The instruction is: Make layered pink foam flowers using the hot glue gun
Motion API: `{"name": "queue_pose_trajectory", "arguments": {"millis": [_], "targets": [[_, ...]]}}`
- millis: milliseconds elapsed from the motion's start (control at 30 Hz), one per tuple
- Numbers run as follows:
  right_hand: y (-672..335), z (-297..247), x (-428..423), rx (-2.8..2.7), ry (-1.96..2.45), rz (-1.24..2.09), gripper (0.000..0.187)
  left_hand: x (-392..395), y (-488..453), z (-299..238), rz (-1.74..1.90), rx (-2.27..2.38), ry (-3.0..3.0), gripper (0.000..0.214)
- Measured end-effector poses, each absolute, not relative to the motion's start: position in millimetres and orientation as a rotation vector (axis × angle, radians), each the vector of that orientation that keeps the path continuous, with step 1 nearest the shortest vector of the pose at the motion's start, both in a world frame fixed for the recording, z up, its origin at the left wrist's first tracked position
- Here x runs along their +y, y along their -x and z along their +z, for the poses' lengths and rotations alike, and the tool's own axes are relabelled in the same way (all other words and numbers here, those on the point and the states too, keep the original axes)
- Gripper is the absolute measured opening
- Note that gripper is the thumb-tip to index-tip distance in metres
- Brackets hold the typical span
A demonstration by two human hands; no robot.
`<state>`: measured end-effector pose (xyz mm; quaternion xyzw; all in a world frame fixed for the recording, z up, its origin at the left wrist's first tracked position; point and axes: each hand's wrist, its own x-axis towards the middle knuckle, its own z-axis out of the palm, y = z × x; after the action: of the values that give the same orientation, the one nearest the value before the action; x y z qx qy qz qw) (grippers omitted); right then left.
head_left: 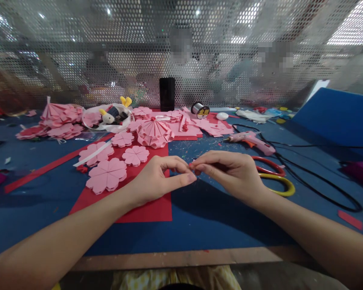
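Observation:
Over the blue tabletop, my left hand (pixel 161 177) and my right hand (pixel 234 173) meet fingertip to fingertip, each closed in a pinch. Between them shows a small red piece (pixel 191 165), mostly covered by the fingers, so its kind cannot be made out. Beneath and left of my left hand lies a red paper sheet (pixel 157 207) with pink paper flowers (pixel 107 175) on it. Beyond the hands sits a folded pink paper ornament (pixel 155 133) with a red tip. Scissors (pixel 280 187) with red and yellow handles lie by my right wrist.
A pink glue gun (pixel 252 141) with a black cable (pixel 320 187) is at the right. Farther back stand a wire spool (pixel 200 110) and a black phone-like slab (pixel 167 94) against a perforated screen (pixel 133 76). A blue panel (pixel 339 117) rises at right; a red strip (pixel 57 164) lies left.

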<state>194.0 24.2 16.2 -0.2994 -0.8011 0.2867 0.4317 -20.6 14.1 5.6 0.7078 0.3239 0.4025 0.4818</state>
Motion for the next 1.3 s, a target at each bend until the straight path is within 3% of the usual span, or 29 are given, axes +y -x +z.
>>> {"name": "queue_pose_trajectory", "arguments": {"millis": [433,600,733,933,1100,1300], "targets": [[-194,19,23,-2.053,0.772,0.671,0.011,12,20,8,0.915,0.833,-1.644,0.014],[-191,19,21,-2.095,0.781,0.463,0.008,5,9,9,0.872,0.692,-1.372,0.02],[-189,15,22,-2.126,0.712,0.296,0.006,-4,1,11,0.828,0.876,-1.213,0.026],[-190,14,22,-2.114,0.786,0.328,0.005,-7,3,14,0.924,1.052,-1.405,0.027],[-189,14,24,-1.992,0.892,0.519,0.01,-5,3,15,0.949,1.052,-1.427,0.027],[-187,3,28,-1.67,0.729,1.255,0.029,-4,6,17,0.958,0.927,-1.159,0.027]]}}
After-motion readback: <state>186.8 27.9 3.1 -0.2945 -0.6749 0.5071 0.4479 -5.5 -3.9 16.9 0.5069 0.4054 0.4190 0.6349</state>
